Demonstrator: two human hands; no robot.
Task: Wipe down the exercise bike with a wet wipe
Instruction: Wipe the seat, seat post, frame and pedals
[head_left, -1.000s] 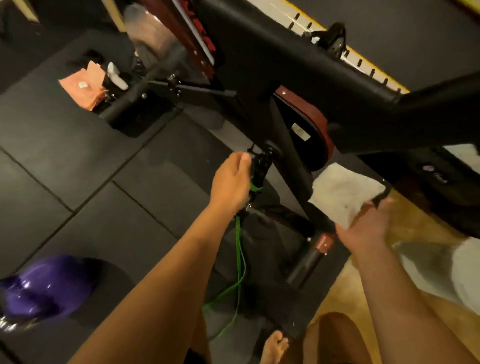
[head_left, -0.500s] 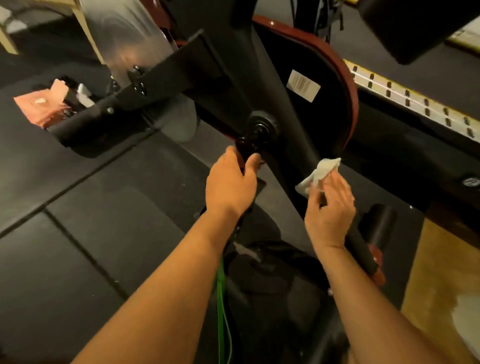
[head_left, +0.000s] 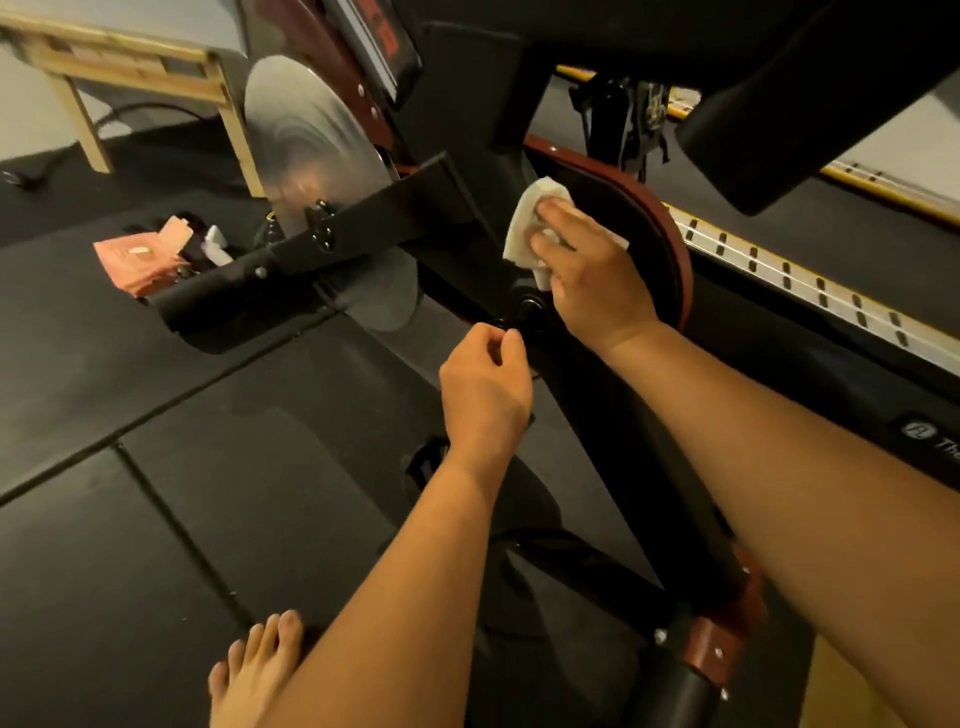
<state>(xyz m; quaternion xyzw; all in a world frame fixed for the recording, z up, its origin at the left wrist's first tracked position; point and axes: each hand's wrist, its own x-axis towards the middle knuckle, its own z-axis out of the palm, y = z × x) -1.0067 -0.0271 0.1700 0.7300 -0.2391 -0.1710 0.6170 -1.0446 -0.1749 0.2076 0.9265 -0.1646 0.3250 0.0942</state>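
Note:
The black and dark-red exercise bike (head_left: 670, 249) fills the upper and right part of the view, with its silver flywheel (head_left: 311, 156) at upper left. My right hand (head_left: 587, 275) presses a crumpled white wet wipe (head_left: 524, 223) flat against the black frame beside the round drive cover, just above the crank hub (head_left: 527, 306). My left hand (head_left: 485, 389) sits just below the hub, fingers curled around the black crank arm, which the hand mostly hides.
A pink wipe packet (head_left: 137, 262) and a small white bottle (head_left: 218, 249) lie on the black floor mats (head_left: 156, 493) beyond the bike's front stabiliser bar (head_left: 291, 280). A wooden bench (head_left: 119, 62) stands at upper left. My bare foot (head_left: 254, 675) is at the bottom.
My right hand has carried the wipe up the frame from below the hub to the drive cover. The view has shifted closer, and my left hand stays at the crank.

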